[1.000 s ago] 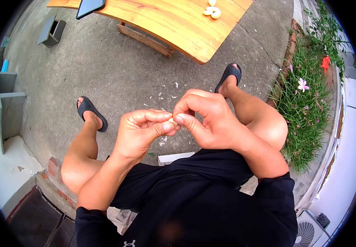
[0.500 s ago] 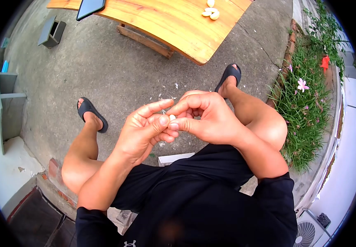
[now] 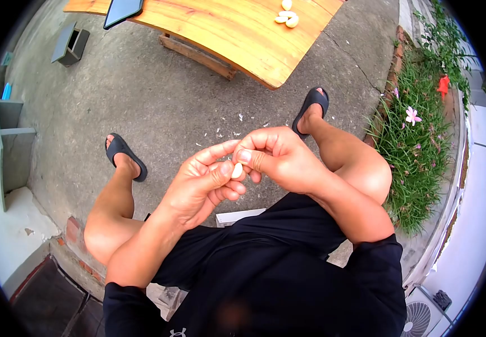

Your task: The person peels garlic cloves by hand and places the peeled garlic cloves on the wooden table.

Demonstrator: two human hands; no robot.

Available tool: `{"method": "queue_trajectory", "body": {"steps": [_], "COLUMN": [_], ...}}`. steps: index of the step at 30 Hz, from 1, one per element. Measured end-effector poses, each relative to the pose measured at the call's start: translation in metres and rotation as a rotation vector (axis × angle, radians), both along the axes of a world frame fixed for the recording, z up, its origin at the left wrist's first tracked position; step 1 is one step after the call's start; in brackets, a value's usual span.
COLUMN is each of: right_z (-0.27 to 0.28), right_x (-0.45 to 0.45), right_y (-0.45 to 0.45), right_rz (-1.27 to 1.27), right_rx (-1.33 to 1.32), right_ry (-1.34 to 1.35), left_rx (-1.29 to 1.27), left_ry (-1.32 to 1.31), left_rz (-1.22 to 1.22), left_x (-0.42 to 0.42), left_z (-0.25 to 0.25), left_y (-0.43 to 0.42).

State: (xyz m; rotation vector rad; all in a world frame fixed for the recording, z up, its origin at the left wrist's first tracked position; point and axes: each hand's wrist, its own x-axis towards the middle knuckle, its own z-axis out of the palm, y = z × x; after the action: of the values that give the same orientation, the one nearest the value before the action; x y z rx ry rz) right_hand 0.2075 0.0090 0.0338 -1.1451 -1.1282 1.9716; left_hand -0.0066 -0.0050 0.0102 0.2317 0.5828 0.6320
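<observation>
A small pale garlic clove (image 3: 237,171) is pinched between the thumb and fingers of my left hand (image 3: 198,184), in front of my lap. At the clove's upper end, the thumb and index finger of my right hand (image 3: 283,158) are pressed together, touching it or its skin. Whether a bit of skin is between those fingertips is hidden. Both hands meet at the fingertips, above the concrete floor. Several peeled cloves (image 3: 292,22) lie on the wooden table.
The wooden table (image 3: 220,39) stands ahead, with a dark-edged tablet or phone (image 3: 124,11) at its left edge. White skin scraps (image 3: 240,117) are scattered on the concrete. A grey box (image 3: 71,48) sits at the far left; a grassy flower bed (image 3: 414,146) runs along the right.
My right thumb and fingertips have shifted up to the clove's upper end, exposing more of it. My left hand stays almost in place, still pinching the clove.
</observation>
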Motion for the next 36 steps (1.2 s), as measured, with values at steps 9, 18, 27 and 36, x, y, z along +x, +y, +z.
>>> {"method": "queue_trajectory", "body": {"steps": [9, 18, 27, 36], "right_z": [-0.003, 0.0, -0.002, -0.001], "right_x": [-0.007, -0.001, -0.011, -0.015], "right_y": [-0.003, 0.003, -0.003, -0.004], "right_rz": [-0.028, -0.071, -0.12, -0.134], "right_rx": [0.099, -0.046, 0.0, -0.084], "right_ry": [0.171, 0.092, 0.107, -0.091], "left_rx": [-0.011, 0.288, 0.803, 0.63], "left_ry": [-0.037, 0.249, 0.644, 0.49], "left_rz": [0.057, 0.162, 0.327, 0.301], "left_x": [-0.003, 0.003, 0.006, 0.01], "left_z": [-0.007, 0.005, 0.002, 0.002], "left_y": [0.0, -0.002, -0.01, -0.011]}}
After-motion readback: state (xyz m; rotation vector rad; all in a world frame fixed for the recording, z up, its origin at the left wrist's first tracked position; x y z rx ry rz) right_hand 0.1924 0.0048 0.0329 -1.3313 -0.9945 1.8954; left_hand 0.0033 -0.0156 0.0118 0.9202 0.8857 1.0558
